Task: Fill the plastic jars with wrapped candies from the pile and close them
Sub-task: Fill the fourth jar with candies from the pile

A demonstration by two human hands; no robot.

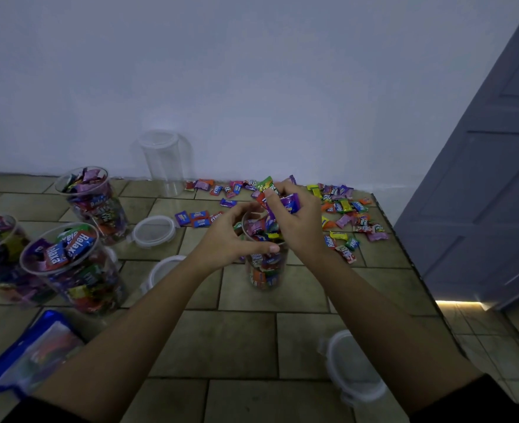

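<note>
The left hand [232,236] curls round the rim of the clear plastic jar [266,264] standing mid-table, nearly full. The right hand [295,215] hovers right over its mouth, fingers bunched round a fistful of bright wrapped candies [285,203] — the loose pile [340,209] lies just behind.

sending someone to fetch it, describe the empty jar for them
Look along the white wall. Against it, left of the candy pile, stands a clear jar. Unlike the other jars, it holds no candy.
</note>
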